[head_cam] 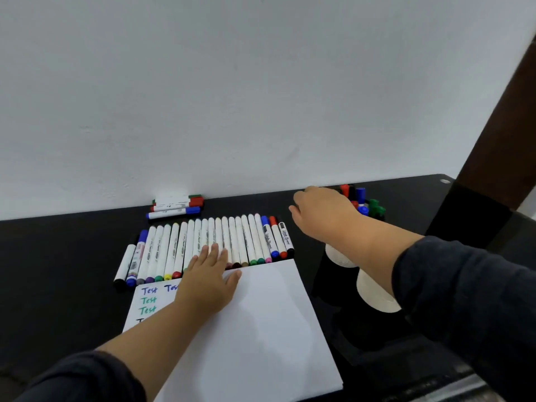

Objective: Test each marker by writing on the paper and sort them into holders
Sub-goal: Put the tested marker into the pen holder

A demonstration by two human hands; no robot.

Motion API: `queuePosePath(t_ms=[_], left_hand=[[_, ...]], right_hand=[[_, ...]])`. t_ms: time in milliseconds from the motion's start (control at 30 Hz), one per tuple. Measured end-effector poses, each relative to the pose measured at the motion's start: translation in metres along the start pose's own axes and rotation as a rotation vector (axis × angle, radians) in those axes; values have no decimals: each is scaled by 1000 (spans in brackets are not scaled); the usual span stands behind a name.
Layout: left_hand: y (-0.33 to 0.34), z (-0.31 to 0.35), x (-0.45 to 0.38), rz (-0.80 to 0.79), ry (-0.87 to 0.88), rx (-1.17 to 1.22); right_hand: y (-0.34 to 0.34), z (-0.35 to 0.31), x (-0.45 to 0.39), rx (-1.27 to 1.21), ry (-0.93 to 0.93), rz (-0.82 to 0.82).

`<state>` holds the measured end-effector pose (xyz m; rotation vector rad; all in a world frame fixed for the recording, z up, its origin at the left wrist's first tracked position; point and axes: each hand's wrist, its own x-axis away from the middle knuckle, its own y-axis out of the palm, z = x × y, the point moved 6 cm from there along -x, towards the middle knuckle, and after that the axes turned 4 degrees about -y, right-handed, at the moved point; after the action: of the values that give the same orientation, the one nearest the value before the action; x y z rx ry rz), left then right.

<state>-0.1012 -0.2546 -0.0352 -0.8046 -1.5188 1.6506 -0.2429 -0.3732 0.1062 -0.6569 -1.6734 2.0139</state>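
Marker test station, both hands over the black table (72, 256).

Left hand (210, 281), centre frame: fingers spread flat, pressing the paper (261, 329) and touching the row of markers (208, 242) above it. Right hand (322, 211), upper right: reaches beside the holder of markers (364, 204); whether it holds anything cannot be told. Two white holders (374, 294) under that forearm. "Test" written at the paper's left. Spare markers (174, 207) by the wall.

Bare black bench (66, 248) lies open left of the marker row (208, 242). The row and a small marker pile (174, 207) block the way to the wall. Right of the paper (261, 329), white holders (374, 294) and the marker-filled holder (365, 204) crowd the passage.
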Motion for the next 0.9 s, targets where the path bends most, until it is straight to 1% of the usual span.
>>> queuePosePath(t_ms=[67,167,333,500,667,900], left_hand=[[-5,-20,-3,10,-38,-24],[-11,-55,-9,-18,-89,-36],[-19,-99,-8,4,-85,-111],[-19,-133,-2,19,-82,-79],[-11,-147,1,12,-75,-7],[-9,-150,0,32,-76,71]], right_hand=[[3,-17,-13,23,-63,14],[8,-45,-35,-18,-139,23],[21,-87,-71,-39,-239,55],[40,-124,-106,-56,-306,61],[57,-153,-134,-76,-354,90],[74,-171,-176,-90,-354,140]])
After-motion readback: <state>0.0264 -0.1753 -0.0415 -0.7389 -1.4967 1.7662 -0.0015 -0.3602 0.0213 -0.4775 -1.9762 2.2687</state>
